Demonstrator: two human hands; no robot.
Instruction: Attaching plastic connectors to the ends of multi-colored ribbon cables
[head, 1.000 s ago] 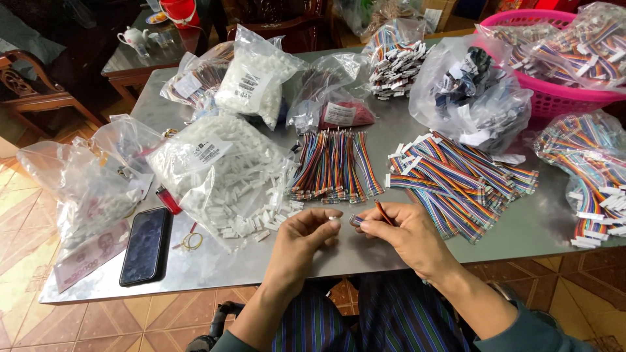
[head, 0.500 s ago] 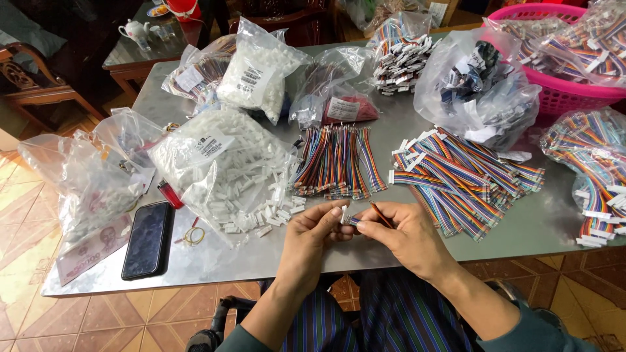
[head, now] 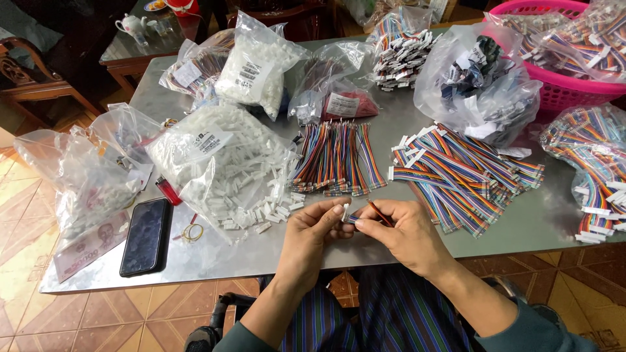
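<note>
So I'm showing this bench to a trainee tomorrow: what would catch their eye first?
Probably the rainbow ribbon cables fanned out right of centre on the metal table, and the open bag of white connector housings spilling at left. At the near edge, the left hand and right hand pinch a small connector.

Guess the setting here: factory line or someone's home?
Likely a home doing piecework assembly: a metal table on tiled floor, carved wooden furniture with a tea set behind, and bags of white connectors beside rainbow ribbon cables.
</note>
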